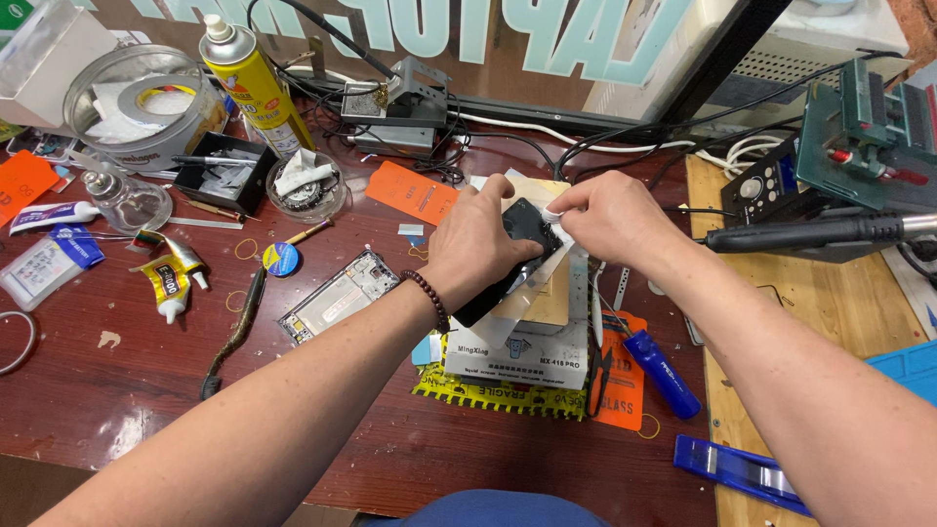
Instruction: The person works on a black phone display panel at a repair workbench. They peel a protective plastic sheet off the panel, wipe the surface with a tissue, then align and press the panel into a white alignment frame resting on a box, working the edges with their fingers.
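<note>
Over the box, both hands' grip holds the black phone; tin holds tape

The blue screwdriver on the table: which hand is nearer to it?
Right. The right hand is above the blue screwdriver, up the table; the left hand is farther left, on the black phone.

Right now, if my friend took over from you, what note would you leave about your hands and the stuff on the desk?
Left hand: pressing the flat black phone-shaped panel down on the white box-shaped machine.
Right hand: pinching a small white tab at the panel's top corner.
Nearby: silver phone frame left of the machine, blue-handled tool to its right, yellow spray can at the back.
Done: panel sits on the machine, tab gripped.
Left: the clear film under the panel is not off yet.
</note>
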`<state>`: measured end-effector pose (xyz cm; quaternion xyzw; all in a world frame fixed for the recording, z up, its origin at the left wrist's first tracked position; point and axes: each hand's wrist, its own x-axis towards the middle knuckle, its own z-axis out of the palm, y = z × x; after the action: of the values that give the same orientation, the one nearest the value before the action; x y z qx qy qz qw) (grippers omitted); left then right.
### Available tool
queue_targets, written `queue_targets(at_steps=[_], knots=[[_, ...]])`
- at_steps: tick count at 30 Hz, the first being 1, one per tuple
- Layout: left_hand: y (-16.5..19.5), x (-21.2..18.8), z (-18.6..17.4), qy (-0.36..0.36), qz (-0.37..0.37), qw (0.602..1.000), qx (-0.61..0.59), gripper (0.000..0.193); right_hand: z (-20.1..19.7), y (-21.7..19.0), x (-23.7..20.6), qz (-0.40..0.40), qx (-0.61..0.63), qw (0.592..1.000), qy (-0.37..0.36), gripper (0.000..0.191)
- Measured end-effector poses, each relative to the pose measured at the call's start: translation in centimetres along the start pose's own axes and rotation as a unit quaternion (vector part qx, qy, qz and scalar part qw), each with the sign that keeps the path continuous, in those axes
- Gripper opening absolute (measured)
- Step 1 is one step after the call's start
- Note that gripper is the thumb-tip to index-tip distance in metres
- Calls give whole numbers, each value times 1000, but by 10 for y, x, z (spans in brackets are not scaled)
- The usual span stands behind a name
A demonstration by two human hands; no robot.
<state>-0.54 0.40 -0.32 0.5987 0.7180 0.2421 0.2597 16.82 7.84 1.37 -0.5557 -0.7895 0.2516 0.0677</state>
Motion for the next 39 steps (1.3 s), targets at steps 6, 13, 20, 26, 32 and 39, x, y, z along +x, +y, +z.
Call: queue_targets(at_steps=[6,13,20,26,32,39], knots=[[1,-1,0,7,21,1000,14,65,8,-1,7,-53,-23,998,17,30],[1,0,1,1,13,1000,18,65,9,4,-2,-66,-43,997,15,29],[4,-3,-1,-6,1,1000,14,61,0,1,14,-23,-12,1000,-13,30],[4,-3,1,-3,6,1000,3,58,7,-6,13,-72,-56,996,3,31],[6,-2,3,-1,14,1000,12,61,3,-2,-3,-55,-59,997,3,31],[7,-2,1,0,17,1000,17,60,-5,-3,7,-14,-24,1000,-10,32]])
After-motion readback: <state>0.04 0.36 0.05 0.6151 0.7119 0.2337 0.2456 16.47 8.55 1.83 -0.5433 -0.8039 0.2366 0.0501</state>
